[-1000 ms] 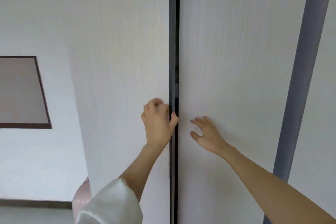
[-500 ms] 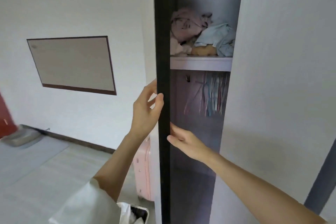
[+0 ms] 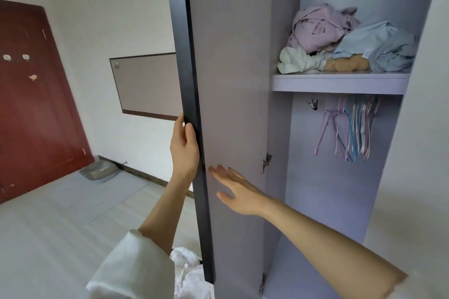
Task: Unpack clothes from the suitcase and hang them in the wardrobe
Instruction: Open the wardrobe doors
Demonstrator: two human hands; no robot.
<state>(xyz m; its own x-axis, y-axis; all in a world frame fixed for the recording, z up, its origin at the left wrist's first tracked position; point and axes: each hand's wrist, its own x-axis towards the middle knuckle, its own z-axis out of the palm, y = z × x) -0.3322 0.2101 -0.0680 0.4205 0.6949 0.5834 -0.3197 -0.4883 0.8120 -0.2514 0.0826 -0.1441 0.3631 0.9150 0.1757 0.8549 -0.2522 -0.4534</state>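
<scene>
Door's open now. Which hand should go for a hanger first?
Right, probably. The right hand is open, flat on the door's inner face, nearer the hangers. The left hand grips the door's edge outside.

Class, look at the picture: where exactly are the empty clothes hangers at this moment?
In the head view, the hangers hang bunched inside the open wardrobe, at right, just beneath the shelf holding crumpled clothes and right of the open door.
</scene>
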